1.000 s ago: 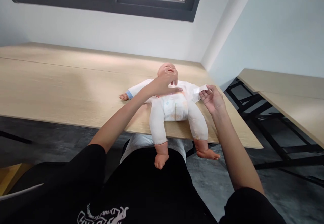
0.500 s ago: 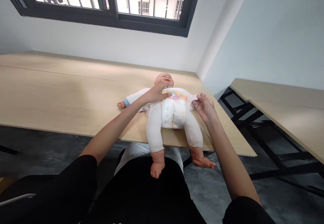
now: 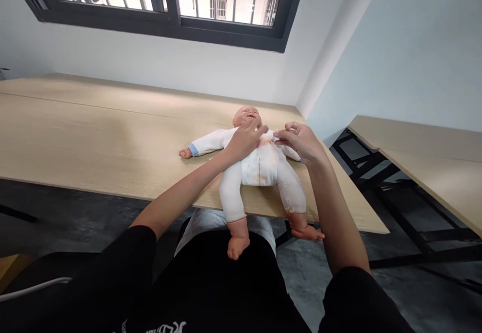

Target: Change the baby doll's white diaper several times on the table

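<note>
A baby doll (image 3: 231,192) in a white suit lies face up on the table, its feet hanging over the front edge. Around its hips sits a white diaper (image 3: 259,170) with a coloured print along the front waist, partly covered by my hands. My left hand (image 3: 245,139) is closed at the left of the diaper's front waist, over the doll's belly. On the other side, my right hand (image 3: 301,142) pinches the diaper's side tab at the front waist, its fingertips close to my left hand. The tab itself is mostly hidden by the fingers.
The pale wooden table (image 3: 94,137) runs along the wall beneath a barred window (image 3: 173,19). To the right, a second table (image 3: 422,142) on black folding legs stands across a gap. A white cable (image 3: 37,289) shows at the lower left.
My right hand has brought the side tab inward, from out at the right onto the diaper's front. My left hand has shifted right across the waist, uncovering more of the doll's left-side arm.
</note>
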Motion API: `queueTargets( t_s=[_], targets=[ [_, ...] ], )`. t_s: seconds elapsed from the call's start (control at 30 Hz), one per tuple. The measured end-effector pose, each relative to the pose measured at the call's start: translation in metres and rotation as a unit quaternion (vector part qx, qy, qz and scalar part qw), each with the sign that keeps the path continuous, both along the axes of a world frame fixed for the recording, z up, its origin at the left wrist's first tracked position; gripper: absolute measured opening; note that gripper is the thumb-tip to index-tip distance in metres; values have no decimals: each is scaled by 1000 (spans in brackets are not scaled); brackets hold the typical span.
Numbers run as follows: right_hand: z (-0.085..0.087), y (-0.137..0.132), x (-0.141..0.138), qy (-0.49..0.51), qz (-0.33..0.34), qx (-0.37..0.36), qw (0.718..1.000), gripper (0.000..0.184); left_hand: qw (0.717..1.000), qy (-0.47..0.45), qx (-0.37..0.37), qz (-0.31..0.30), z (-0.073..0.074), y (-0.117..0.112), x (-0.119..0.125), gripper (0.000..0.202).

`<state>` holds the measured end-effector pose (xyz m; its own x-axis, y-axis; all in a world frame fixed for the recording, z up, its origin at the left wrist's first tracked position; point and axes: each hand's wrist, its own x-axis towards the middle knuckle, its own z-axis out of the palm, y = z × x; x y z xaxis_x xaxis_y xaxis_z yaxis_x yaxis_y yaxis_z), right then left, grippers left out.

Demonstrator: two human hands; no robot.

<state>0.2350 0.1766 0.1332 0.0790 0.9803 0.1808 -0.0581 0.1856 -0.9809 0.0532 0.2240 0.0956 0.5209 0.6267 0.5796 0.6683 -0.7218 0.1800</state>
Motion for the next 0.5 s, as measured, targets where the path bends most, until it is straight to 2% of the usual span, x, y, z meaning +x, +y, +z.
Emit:
queueTargets(
  t_s=[0.07,0.13,0.37,0.43,0.5],
  targets=[
    [3,3,-6,-5,-20,-15,1000,41,993,63,70,-67,2,-4,1,30],
    [2,5,-7,18,-31,-25,999,37,986,94,79,-110,4,-6,-1,38],
    [-8,5,9,111,-2,-49,993,25,968,86,-89,-216,5,-15,-14,39],
    [-8,4,12,116,-5,-42,992,25,963,98,-134,-213,6,-16,-15,42],
    [-7,3,13,117,-7,-43,992,27,963,109,-172,-177,8,-18,-14,44]
  ],
)
